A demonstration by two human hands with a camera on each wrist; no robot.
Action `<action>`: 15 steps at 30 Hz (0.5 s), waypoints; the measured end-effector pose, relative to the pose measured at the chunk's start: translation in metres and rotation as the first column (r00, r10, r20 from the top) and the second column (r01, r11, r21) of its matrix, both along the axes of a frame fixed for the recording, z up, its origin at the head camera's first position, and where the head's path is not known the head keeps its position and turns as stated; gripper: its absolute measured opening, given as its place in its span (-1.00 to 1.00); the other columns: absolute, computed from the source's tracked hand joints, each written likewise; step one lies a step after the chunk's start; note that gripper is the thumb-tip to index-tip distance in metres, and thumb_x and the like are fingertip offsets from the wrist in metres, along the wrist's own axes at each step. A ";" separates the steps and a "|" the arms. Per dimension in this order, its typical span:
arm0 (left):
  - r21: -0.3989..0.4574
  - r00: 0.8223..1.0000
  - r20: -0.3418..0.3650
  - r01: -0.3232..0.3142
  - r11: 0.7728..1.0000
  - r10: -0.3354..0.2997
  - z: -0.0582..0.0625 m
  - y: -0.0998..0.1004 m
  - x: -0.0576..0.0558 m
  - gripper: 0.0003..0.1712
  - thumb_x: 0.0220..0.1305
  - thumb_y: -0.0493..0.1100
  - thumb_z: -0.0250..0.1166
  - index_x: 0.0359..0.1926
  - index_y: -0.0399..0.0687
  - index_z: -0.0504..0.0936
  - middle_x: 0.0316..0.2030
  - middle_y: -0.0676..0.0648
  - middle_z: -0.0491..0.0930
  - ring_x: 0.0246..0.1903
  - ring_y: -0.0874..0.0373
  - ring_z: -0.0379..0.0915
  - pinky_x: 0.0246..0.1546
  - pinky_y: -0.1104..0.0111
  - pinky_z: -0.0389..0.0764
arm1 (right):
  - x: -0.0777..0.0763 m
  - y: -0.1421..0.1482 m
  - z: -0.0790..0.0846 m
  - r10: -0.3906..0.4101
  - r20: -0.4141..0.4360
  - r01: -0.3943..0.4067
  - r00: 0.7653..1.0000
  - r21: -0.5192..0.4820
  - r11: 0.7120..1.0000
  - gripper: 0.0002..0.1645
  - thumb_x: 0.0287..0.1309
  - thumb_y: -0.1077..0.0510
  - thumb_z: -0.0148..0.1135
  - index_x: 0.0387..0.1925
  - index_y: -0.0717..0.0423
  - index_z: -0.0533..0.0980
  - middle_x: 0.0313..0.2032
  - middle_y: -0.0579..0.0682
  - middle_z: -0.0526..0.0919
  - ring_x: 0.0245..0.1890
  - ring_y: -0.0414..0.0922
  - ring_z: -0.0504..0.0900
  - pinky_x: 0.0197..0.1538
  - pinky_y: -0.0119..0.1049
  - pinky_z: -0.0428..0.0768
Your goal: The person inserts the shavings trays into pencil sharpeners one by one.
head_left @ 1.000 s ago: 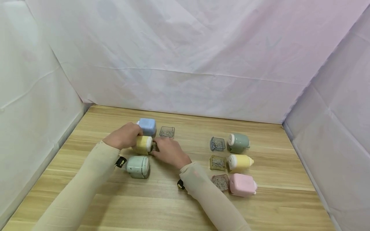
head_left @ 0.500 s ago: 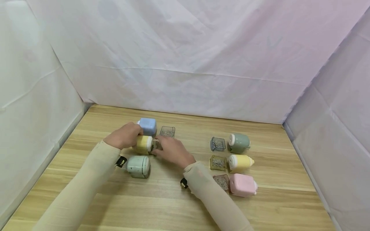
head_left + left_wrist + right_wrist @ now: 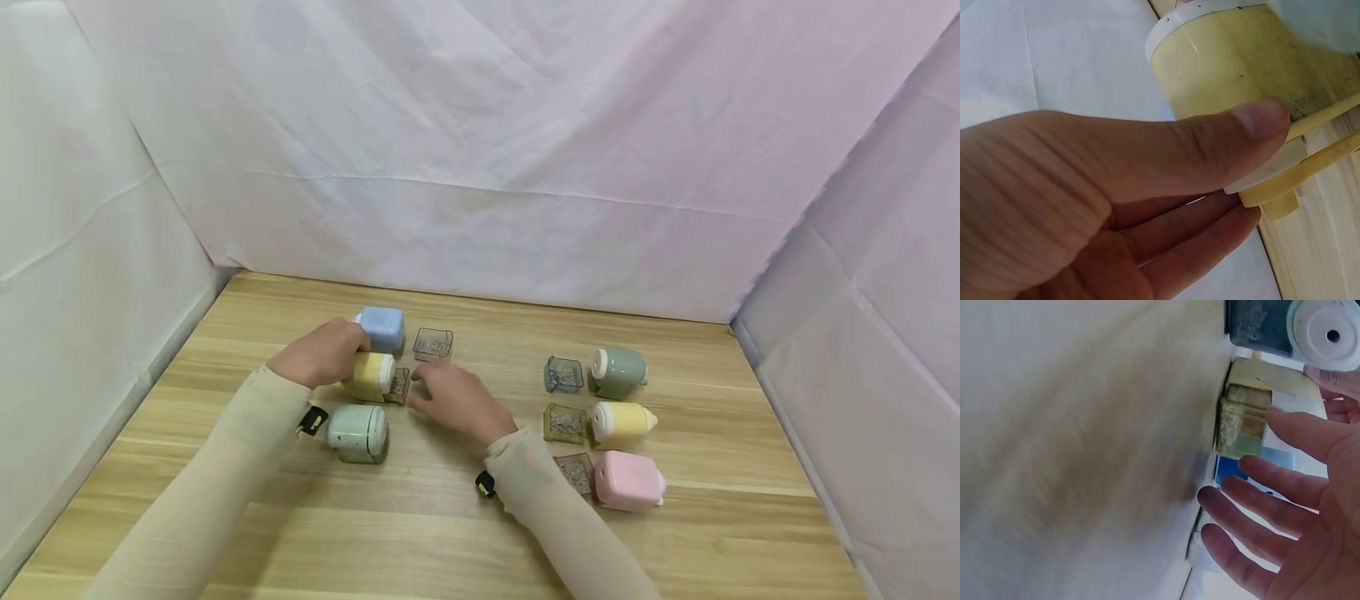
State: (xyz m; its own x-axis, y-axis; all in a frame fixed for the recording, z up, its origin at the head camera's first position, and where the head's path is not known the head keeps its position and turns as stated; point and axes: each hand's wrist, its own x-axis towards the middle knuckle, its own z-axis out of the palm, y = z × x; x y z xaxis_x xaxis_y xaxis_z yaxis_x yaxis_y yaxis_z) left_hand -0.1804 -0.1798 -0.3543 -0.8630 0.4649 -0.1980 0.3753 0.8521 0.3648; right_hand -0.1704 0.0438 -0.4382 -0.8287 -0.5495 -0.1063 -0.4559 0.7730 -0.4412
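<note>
A person's left hand (image 3: 324, 352) gripped a yellow sharpener (image 3: 367, 377) on the left side of the wooden surface (image 3: 360, 533), thumb laid along its body and fingers curled at its back end. The right hand (image 3: 459, 400) stood apart to the right, fingers spread and holding nothing. Between them a small see-through tray (image 3: 400, 386) of shavings sat close against the sharpener's white face; whether its inner edge was seated in the body could not be told.

The yellow sharpener sat between a blue sharpener (image 3: 382, 327) on the far side, with a clear tray (image 3: 432, 343) to its right, and a pale green sharpener (image 3: 358, 433) on the near side. Well to the right stood a dark green sharpener (image 3: 620, 372), a second yellow sharpener (image 3: 621, 422) and a pink sharpener (image 3: 630, 481).

The rounded shell looked like hard plastic, probably light, stiff and a little slippery, best held across its broad sides as the left hand had it. The yellow arm (image 3: 1310, 170) at the back, likely a crank, seemed a poor hold, apt to turn. The tray looked thin and perhaps brittle; a gentle pinch on opposite walls, kept level, appeared safest, since tilting could spill the loose shavings.
</note>
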 end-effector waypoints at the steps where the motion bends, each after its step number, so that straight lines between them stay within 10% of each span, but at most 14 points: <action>1: 0.001 1.000 -0.001 0.000 1.000 0.000 0.000 0.000 0.000 -0.72 -0.12 -0.62 0.37 -0.39 -0.27 0.75 -0.41 -0.15 0.69 -0.39 0.02 0.51 -0.42 0.29 0.58 | 0.001 0.000 -0.001 0.006 0.000 -0.006 1.000 -0.001 1.000 -0.52 0.50 -0.05 0.33 0.29 0.10 0.63 0.30 0.03 0.69 0.34 0.00 0.64 0.38 -0.05 0.65; 15: -0.006 1.000 0.003 -0.002 1.000 0.002 0.000 0.000 0.001 -0.70 -0.15 -0.64 0.37 -0.38 -0.27 0.76 -0.42 -0.14 0.69 -0.39 0.03 0.51 -0.44 0.31 0.58 | 0.009 -0.007 0.000 0.055 -0.069 -0.053 0.996 0.032 0.998 -0.58 0.48 -0.04 0.36 0.19 0.11 0.65 0.18 0.01 0.73 0.18 -0.07 0.71 0.28 -0.18 0.69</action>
State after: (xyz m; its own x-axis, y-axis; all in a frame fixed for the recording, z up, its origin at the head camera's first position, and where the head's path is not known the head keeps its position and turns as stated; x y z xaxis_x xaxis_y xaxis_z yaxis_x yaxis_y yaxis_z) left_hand -0.1798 -0.1796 -0.3543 -0.8632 0.4620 -0.2036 0.3724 0.8549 0.3611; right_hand -0.1611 0.0367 -0.4386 -0.8038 -0.5912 -0.0662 -0.5265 0.7587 -0.3836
